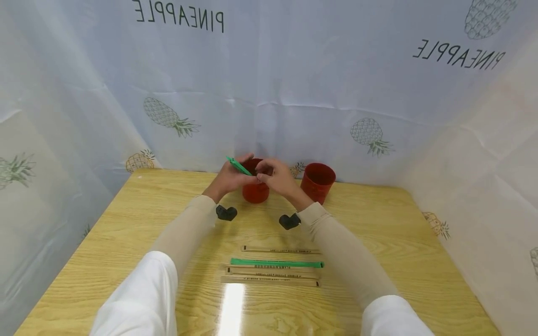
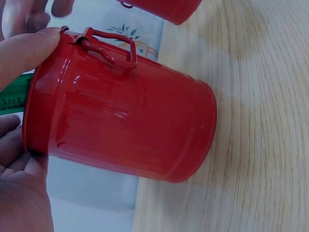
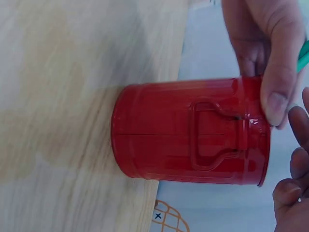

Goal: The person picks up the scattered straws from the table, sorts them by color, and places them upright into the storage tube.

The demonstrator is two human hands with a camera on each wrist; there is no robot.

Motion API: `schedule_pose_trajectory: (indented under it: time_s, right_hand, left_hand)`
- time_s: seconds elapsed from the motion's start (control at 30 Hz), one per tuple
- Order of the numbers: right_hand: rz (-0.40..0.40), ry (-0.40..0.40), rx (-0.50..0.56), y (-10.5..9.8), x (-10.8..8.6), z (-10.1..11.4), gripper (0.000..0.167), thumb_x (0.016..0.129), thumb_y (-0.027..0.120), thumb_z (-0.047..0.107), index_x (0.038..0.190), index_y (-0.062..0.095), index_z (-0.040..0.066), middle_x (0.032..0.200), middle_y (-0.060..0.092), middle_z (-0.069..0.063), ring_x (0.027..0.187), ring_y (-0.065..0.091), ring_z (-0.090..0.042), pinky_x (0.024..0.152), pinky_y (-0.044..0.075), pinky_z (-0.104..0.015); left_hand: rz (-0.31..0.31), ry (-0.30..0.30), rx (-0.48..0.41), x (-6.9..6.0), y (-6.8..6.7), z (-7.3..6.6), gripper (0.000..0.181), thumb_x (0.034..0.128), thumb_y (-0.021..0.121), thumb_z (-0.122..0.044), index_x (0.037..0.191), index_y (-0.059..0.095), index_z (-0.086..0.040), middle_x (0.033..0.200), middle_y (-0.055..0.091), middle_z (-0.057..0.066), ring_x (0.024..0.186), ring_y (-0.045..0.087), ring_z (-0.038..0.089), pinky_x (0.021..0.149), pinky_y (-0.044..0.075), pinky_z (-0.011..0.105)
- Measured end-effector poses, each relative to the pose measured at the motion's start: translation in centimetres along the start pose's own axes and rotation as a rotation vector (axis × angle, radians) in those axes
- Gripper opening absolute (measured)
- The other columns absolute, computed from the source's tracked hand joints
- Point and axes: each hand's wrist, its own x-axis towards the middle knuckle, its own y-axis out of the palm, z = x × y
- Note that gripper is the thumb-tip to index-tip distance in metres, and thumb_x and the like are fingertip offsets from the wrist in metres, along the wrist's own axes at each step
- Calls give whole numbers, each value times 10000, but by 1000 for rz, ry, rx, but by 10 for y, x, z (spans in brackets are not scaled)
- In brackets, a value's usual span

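By my judgement you were only partway along: one green straw (image 1: 237, 165) was up at the mouth of the red cup (image 1: 255, 192), which stood roughly upright on the far part of the table (image 1: 378, 224), left of a second red cup (image 1: 314, 189). Your left hand (image 1: 232, 179) gripped the rim, thumb over its near side, with the straw against that hand. Your right hand (image 1: 278, 178) had loosely bent fingers beside the mouth's right, holding nothing that showed. What was left, I would guess, lay nearer you: another green straw (image 1: 275, 263) and several brown straws (image 1: 269, 281).

The first straw's lower end was hidden by your left thumb, so I could not tell whether it was inside the cup. Both interiors were too dark to read, and your right sleeve (image 1: 344, 252) may have covered some straw ends
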Motion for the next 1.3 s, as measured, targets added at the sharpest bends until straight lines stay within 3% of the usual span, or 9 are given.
schedule_pose_trajectory:
  time_s: [0.13,0.33,0.67,0.97,1.3]
  right_hand:
    - [-23,-31,29,-7,-16,3,128,992,683,68,1101,720,10,1023,697,-138,861,558,-230,742,475,-304]
    - [-14,-43,73,-17,-40,3,111,977,715,89,1064,757,34,999,701,-92,837,497,-221,734,415,-307]
    - [36,100,139,-35,-93,-1,150,943,751,60,1077,754,-7,1011,746,-155,798,536,-182,695,475,-250]
    - [78,215,124,-44,-144,-14,126,918,783,85,1028,770,27,1008,766,-151,800,571,-139,720,507,-250]
    - [127,229,126,-43,-188,-34,153,910,782,68,1018,762,-40,964,762,-217,743,580,-86,646,481,-225]
  left_hand:
    - [-14,-17,36,-1,-2,-1,892,895,839,-298,1618,365,-76,1707,341,70,1600,290,303,1268,351,514]
    - [-25,-48,60,-2,-2,-3,923,865,863,-329,1619,380,-106,1690,382,53,1567,361,309,1247,385,517]
    - [-19,-83,77,-1,2,-4,933,860,863,-354,1626,377,-135,1684,398,45,1544,399,316,1215,423,539]
    - [-4,-69,65,1,0,-3,916,874,853,-335,1626,375,-123,1678,403,60,1536,389,326,1185,455,544]
    - [-1,-78,56,1,0,-3,903,882,846,-325,1627,374,-135,1684,396,48,1545,370,329,1171,467,558]
